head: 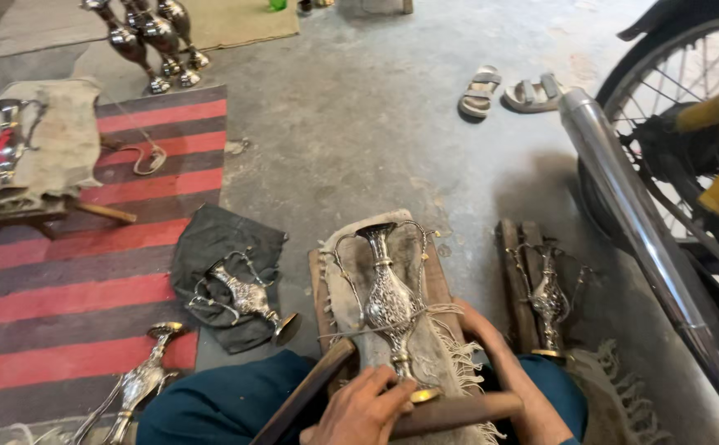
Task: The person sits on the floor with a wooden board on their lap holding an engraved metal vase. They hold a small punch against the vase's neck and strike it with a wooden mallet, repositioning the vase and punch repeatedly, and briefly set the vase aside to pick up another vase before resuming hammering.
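Note:
An ornate silver ewer (pixel 389 301) with thin curved handles lies on a cloth-covered wooden board (pixel 435 276) in front of me, and a cord crosses its belly. My left hand (pixel 359 409) curls over the ewer's stem and gold-rimmed foot, above a thick wooden handle (pixel 458 408). A second wooden stick (pixel 306 391) slants past my wrist. My right hand (pixel 476 324) rests at the cloth's right edge by the cord, with its fingers hidden.
More silver ewers lie around: one on wooden slats (pixel 549 301) to the right, one on a dark cloth (pixel 248 295), one on the striped rug (pixel 141 381), and three standing far back (pixel 155 37). A motorbike's exhaust pipe (pixel 631 214) and wheel crowd the right. Sandals (pixel 508 92) lie on the concrete.

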